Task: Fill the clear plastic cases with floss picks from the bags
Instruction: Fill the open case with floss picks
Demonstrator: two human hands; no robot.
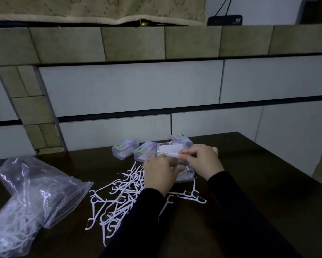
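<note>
From the head view, both hands meet over an open clear case (184, 175): the right hand (205, 161) and left hand (161, 173) pinch one floss pick (168, 153) together. Loose picks (119, 198) lie below-left of the grip, the bag (31, 198) farther left.

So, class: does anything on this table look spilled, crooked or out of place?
Yes. A heap of white floss picks lies loose on the dark table, between the plastic bag and the open case, with a few strays nearer the sleeves. That probably suits the filling job.
</note>
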